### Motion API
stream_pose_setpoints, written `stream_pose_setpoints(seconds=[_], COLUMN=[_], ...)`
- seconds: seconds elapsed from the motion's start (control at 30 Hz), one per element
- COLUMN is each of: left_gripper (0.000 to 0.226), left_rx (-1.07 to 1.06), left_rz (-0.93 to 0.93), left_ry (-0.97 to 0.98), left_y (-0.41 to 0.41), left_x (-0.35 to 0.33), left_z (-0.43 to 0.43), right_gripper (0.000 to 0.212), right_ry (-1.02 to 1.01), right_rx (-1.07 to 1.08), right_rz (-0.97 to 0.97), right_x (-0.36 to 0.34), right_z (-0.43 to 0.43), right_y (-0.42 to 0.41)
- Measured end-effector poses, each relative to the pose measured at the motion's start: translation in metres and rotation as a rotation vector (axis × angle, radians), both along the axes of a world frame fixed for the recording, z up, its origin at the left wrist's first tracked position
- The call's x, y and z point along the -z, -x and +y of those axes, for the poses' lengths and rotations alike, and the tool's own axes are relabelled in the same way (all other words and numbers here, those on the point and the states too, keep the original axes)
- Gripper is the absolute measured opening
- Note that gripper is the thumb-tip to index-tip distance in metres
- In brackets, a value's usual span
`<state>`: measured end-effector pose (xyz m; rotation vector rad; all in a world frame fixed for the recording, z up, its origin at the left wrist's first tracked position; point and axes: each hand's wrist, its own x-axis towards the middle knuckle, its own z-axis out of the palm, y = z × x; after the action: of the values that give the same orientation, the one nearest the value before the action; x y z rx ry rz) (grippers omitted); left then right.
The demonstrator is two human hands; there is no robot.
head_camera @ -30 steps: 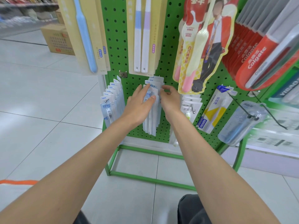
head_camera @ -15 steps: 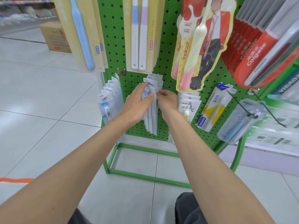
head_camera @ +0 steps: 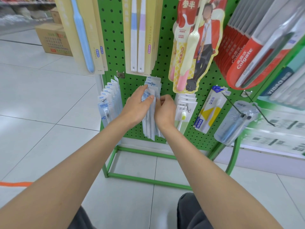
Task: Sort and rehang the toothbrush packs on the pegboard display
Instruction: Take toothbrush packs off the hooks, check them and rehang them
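Note:
A green pegboard [head_camera: 115,38] carries hanging toothbrush packs. On its middle lower peg hangs a bunch of pale blue packs [head_camera: 151,123]. My left hand [head_camera: 137,106] grips the front packs of that bunch from the left, thumb on the front card and fingers reaching up to the cards' tops. My right hand [head_camera: 165,109] pinches the same packs from the right, fingers curled at their edge. Another row of blue packs [head_camera: 107,103] hangs on the peg to the left. White packs with a green-yellow brush [head_camera: 185,106] hang to the right.
Long yellow packs [head_camera: 142,38] and a red-and-cream pack [head_camera: 194,47] hang above my hands. Bare wire hooks [head_camera: 234,104] stick out at right beside a clear pouch [head_camera: 236,124]. Red Colgate packs [head_camera: 244,55] fill the upper right. A cardboard box [head_camera: 52,38] stands on the tiled floor.
My right hand has slid down from the cards' tops and closed on the packs' right edge. My left hand has curled tighter on the front packs. The view moved slightly closer.

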<state>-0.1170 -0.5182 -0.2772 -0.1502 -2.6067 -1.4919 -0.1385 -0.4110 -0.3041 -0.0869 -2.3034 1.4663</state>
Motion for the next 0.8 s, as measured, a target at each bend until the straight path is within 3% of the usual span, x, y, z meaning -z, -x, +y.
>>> stream_pose_setpoints(seconds=[0.4, 0.6, 0.8], left_gripper=[0.051, 0.051, 0.055], left_rx=[0.007, 0.001, 0.014], left_rz=[0.028, 0.025, -0.003], left_ry=[0.027, 0.03, 0.047], left_y=[-0.007, -0.01, -0.017], left_x=[-0.005, -0.005, -0.005], left_z=[0.003, 0.003, 0.003], right_gripper=[0.017, 0.014, 0.017], right_ry=[-0.019, 0.001, -0.15], right_rx=[0.009, -0.022, -0.074], right_rz=[-0.051, -0.177, -0.228], right_x=[0.003, 0.008, 0.013], right_z=[0.004, 0.014, 0.02], right_y=[-0.009, -0.024, -0.046])
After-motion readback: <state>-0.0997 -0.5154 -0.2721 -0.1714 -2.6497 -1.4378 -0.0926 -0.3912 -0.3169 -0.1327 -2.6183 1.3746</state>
